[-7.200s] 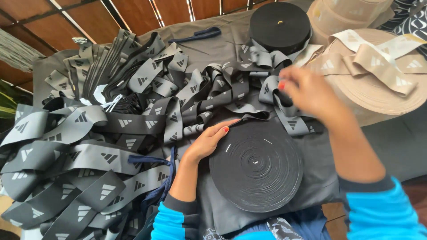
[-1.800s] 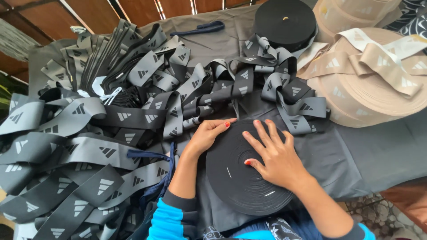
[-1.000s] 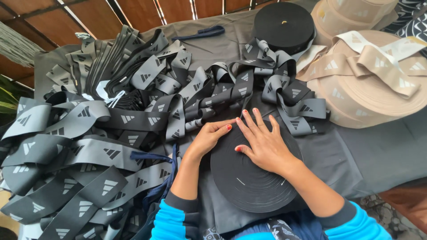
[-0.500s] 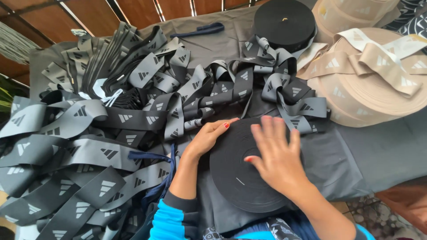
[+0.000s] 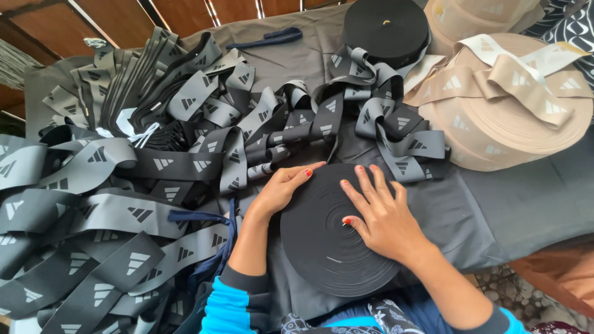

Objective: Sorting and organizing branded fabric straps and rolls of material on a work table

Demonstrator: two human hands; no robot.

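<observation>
Black elastic band, wound flat into a big roll (image 5: 337, 232), lies on the grey cloth (image 5: 495, 204) at the near edge of the table, right under both hands. Right hand (image 5: 383, 216) rests open and flat on top of the roll, fingers spread, thumb close to the centre; it presses and does not grasp anything. Left hand (image 5: 281, 188) lies open at the upper left rim of the roll, fingertips touching the edge, nothing closed inside it.

I judge the roll as quite heavy and dense, but soft: the layers can slide and the centre may push out if it is lifted by the middle only. Better to hold it at two opposite rims, or with one palm below.

Beyond the left hand lies a loose heap of grey and black printed bands (image 5: 204, 142). Farther behind the right hand is a beige roll (image 5: 513, 124), and at the far end a second black roll (image 5: 385, 28)
</observation>
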